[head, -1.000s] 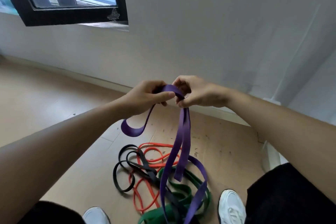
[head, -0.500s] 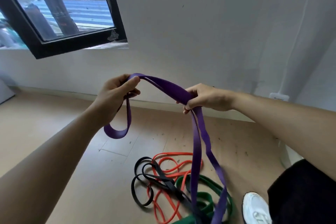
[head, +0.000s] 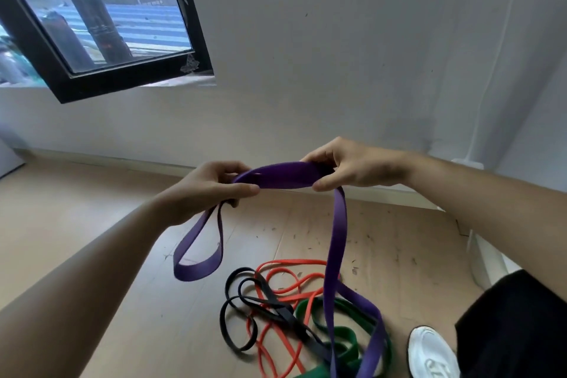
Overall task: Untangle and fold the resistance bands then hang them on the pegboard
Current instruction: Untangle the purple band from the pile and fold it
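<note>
1. Gripping the purple resistance band [head: 285, 175] with both hands: left hand [head: 211, 190] curled round it with the thumb on top, right hand [head: 352, 167] pinching it close by. A short arched span runs between them.
2. Below the left hand, a short loop hangs free. Below the right hand, a long run drops to the floor [head: 92, 224].
3. On the floor, black band [head: 233, 316], orange band [head: 291, 264] and green band [head: 340, 337] lie tangled in one pile, and the purple run ends in it.
4. White shoe [head: 432, 353] sits just right of the pile. Black-framed window [head: 92, 24] is at upper left.
</note>
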Motion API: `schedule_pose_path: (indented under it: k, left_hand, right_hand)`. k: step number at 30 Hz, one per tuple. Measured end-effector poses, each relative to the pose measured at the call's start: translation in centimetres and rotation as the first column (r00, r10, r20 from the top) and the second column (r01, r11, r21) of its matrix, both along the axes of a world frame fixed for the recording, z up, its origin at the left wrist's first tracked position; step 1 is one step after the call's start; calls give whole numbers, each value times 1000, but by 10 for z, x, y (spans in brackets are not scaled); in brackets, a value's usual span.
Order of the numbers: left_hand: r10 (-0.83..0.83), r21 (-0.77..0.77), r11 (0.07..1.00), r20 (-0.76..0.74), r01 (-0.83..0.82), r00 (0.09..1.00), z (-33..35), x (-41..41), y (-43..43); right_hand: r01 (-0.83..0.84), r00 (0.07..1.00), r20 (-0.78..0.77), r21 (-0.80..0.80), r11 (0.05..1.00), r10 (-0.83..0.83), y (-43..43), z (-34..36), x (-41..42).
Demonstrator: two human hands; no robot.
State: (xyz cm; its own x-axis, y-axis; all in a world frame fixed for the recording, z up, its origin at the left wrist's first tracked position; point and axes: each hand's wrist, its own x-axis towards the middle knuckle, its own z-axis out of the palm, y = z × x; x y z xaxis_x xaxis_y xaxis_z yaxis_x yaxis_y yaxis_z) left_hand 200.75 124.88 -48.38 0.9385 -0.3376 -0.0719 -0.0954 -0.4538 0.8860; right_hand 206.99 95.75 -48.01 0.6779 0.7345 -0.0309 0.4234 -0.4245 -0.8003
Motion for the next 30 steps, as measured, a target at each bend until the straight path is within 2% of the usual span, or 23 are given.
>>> schedule_pose_path:
  k: [6,11,15,18,20,23,25,28,30]
  left_hand:
    - [-126,215,972,117,98,985,2,1,-39]
    - [-118,180,978,70,104,991,5,2,-37]
    - [-137,194,972,-7,135,991,4,2,-38]
    - [-138,198,970,-16,138,990,2,0,-37]
    - [-105,165,981,-9,105,994,3,0,-36]
    - [-58,73,996,-27,60,998,8,-2,-34]
    - [-51,-21,999,-35,50,998,12,-3,-31]
    - [-8,-119,993,-25,5,1000,15,-5,-29]
    - [30,-183,983,-15,-32,999,15,-4,-29]
  right_hand:
    - [-63,997,45,-37,997,65,13,0,-6]
    - [-31,992,118,-82,996,41,9,-2,0]
    - [43,952,308,-133,990,0,9,3,3]
    - [98,895,439,-23,995,-78,9,8,1]
    - [123,881,456,38,992,-126,12,11,1]
    - [140,899,418,6,990,-130,16,8,1]
    - [112,938,333,-41,993,-92,16,4,-1]
    - [48,996,74,-14,999,-47,12,0,-6]
    - [17,996,-89,36,999,-14,11,-1,-8]
